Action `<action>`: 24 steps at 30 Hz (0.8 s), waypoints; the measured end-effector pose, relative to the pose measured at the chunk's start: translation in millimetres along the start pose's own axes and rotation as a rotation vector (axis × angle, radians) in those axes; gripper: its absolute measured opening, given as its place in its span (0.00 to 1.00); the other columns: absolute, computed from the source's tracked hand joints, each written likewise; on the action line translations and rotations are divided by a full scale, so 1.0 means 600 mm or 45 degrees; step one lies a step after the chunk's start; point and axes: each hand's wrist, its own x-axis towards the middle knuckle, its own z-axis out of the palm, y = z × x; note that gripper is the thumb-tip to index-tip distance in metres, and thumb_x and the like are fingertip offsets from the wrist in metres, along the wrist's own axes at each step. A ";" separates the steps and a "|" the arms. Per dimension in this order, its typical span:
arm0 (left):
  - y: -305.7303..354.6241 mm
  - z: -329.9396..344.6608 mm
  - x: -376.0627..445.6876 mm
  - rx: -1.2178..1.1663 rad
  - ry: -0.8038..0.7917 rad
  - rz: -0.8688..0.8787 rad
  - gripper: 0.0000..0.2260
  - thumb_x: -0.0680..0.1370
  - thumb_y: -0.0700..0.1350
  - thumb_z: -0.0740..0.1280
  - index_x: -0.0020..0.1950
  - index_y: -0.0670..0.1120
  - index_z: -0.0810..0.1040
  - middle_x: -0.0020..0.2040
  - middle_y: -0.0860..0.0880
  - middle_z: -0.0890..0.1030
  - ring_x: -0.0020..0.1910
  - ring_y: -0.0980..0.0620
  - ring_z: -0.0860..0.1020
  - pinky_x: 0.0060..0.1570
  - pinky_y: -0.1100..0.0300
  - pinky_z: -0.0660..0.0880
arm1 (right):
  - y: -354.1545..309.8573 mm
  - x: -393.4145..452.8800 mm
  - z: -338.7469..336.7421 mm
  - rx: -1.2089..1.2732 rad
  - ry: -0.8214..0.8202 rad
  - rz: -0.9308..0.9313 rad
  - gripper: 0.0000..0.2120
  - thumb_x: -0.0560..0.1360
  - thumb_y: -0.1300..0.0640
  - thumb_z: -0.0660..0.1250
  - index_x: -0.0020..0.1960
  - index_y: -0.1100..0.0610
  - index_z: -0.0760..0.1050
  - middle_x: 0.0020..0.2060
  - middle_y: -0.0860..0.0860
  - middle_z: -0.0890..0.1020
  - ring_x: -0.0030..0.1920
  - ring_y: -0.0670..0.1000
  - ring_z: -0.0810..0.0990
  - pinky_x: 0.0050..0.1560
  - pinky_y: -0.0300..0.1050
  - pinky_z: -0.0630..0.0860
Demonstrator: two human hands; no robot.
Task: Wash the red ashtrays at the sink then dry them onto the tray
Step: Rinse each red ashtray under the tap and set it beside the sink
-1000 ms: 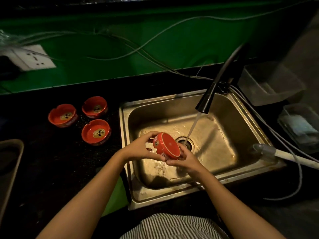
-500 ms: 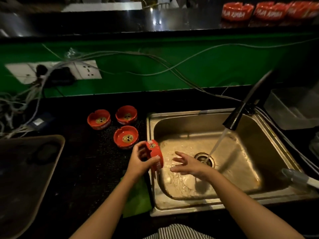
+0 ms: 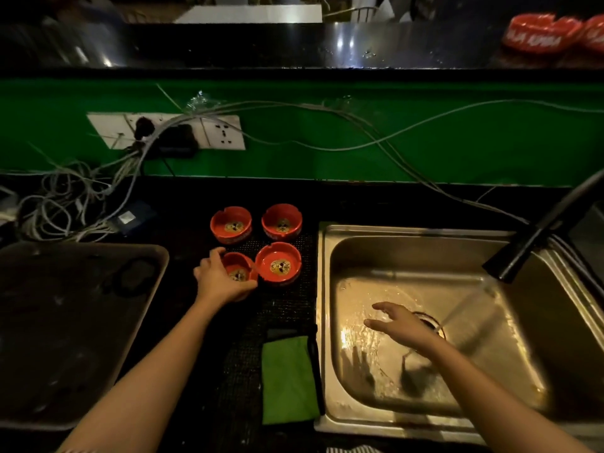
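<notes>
My left hand [image 3: 219,282] grips a small red ashtray [image 3: 239,269], upright on the dark mat left of the sink. Three more red ashtrays stand beside it: one touching at its right [image 3: 278,262], two behind [image 3: 231,224] [image 3: 281,221]. My right hand [image 3: 400,325] hovers open and empty over the steel sink [image 3: 330,380], near the drain. Water runs from the black tap [image 3: 536,240] into the basin. A dark metal tray [image 3: 29,338] lies at the far left of the counter.
A green cloth [image 3: 287,377] lies by the sink's left rim. Tangled cables [image 3: 65,204] and a wall socket [image 3: 225,132] sit behind the tray. More red ashtrays [image 3: 539,32] rest on the upper shelf at the right.
My left hand carried the washed ashtray out of the sink leftward and set it down on the mat beside the other three. My right hand let go and stayed over the basin.
</notes>
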 end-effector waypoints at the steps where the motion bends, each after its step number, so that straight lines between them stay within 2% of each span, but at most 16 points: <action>1: -0.001 -0.003 0.011 0.017 -0.009 -0.018 0.48 0.61 0.53 0.82 0.75 0.47 0.60 0.69 0.38 0.66 0.70 0.37 0.61 0.68 0.46 0.64 | 0.000 0.002 -0.001 -0.001 0.000 0.000 0.30 0.73 0.43 0.71 0.71 0.52 0.68 0.71 0.52 0.69 0.69 0.52 0.69 0.57 0.41 0.70; 3: -0.003 -0.007 0.030 0.066 -0.013 -0.050 0.49 0.61 0.53 0.82 0.75 0.48 0.59 0.69 0.39 0.66 0.70 0.38 0.61 0.67 0.45 0.66 | 0.003 0.007 -0.005 0.004 0.006 0.013 0.30 0.72 0.43 0.71 0.70 0.52 0.69 0.71 0.52 0.69 0.70 0.53 0.69 0.60 0.43 0.70; 7: -0.001 -0.003 0.047 0.162 -0.009 -0.024 0.50 0.59 0.53 0.83 0.74 0.48 0.60 0.70 0.40 0.67 0.70 0.39 0.61 0.67 0.43 0.67 | 0.001 0.010 -0.022 0.034 0.031 0.008 0.30 0.72 0.45 0.72 0.70 0.54 0.69 0.70 0.54 0.70 0.69 0.53 0.70 0.56 0.41 0.69; 9: 0.000 0.002 0.050 0.108 0.019 -0.004 0.50 0.59 0.50 0.83 0.74 0.48 0.60 0.70 0.41 0.68 0.71 0.39 0.61 0.67 0.42 0.67 | -0.001 0.009 -0.033 0.043 0.049 -0.012 0.30 0.72 0.47 0.72 0.70 0.55 0.69 0.70 0.54 0.71 0.69 0.53 0.70 0.56 0.40 0.69; 13: 0.000 0.004 0.057 0.013 0.033 0.018 0.51 0.59 0.48 0.83 0.75 0.47 0.59 0.71 0.42 0.67 0.73 0.40 0.59 0.70 0.43 0.64 | -0.016 -0.002 -0.057 -0.015 0.087 -0.077 0.30 0.73 0.48 0.71 0.71 0.56 0.68 0.70 0.54 0.71 0.70 0.53 0.69 0.62 0.43 0.68; 16: 0.013 0.000 0.052 0.123 -0.012 0.036 0.51 0.61 0.51 0.83 0.77 0.47 0.57 0.76 0.41 0.60 0.75 0.39 0.57 0.73 0.40 0.55 | -0.036 -0.018 -0.083 -0.075 0.144 -0.147 0.30 0.74 0.48 0.70 0.72 0.57 0.67 0.70 0.53 0.71 0.70 0.52 0.69 0.65 0.43 0.66; 18: 0.036 0.000 0.043 0.197 -0.046 0.061 0.49 0.65 0.52 0.80 0.78 0.48 0.56 0.79 0.41 0.52 0.77 0.39 0.50 0.74 0.39 0.46 | -0.052 -0.029 -0.106 -0.117 0.191 -0.207 0.29 0.75 0.49 0.70 0.72 0.56 0.67 0.69 0.52 0.72 0.68 0.50 0.70 0.63 0.41 0.67; 20: 0.077 0.002 0.034 0.190 -0.021 0.156 0.44 0.68 0.50 0.78 0.77 0.48 0.57 0.79 0.41 0.49 0.78 0.40 0.47 0.75 0.38 0.44 | -0.070 -0.040 -0.135 -0.156 0.239 -0.274 0.28 0.74 0.50 0.71 0.71 0.57 0.68 0.69 0.51 0.73 0.68 0.49 0.71 0.63 0.39 0.67; 24: 0.213 0.011 0.007 0.175 0.050 0.486 0.35 0.70 0.50 0.76 0.74 0.47 0.65 0.78 0.41 0.58 0.77 0.40 0.55 0.75 0.42 0.54 | -0.113 -0.064 -0.210 -0.294 0.440 -0.410 0.27 0.74 0.50 0.71 0.70 0.57 0.71 0.66 0.50 0.75 0.66 0.49 0.74 0.62 0.39 0.68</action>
